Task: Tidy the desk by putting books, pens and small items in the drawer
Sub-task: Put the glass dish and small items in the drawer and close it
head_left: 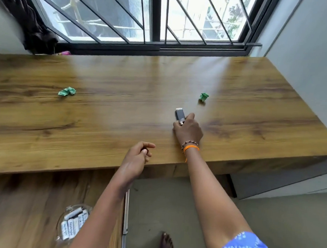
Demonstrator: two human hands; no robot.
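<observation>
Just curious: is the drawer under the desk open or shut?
Open: the drawer juts out below the desk, its inside showing a clear bag of batteries.

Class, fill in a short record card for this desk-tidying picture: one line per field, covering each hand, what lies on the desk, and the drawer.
right hand: grips a small dark device on the desk
left hand: near the desk's front edge, fingers curled, seemingly pinching something small and dark
left on desk: two crumpled green papers, one left, one right
drawer: open, lower left; holds a clear bowl of batteries
</observation>
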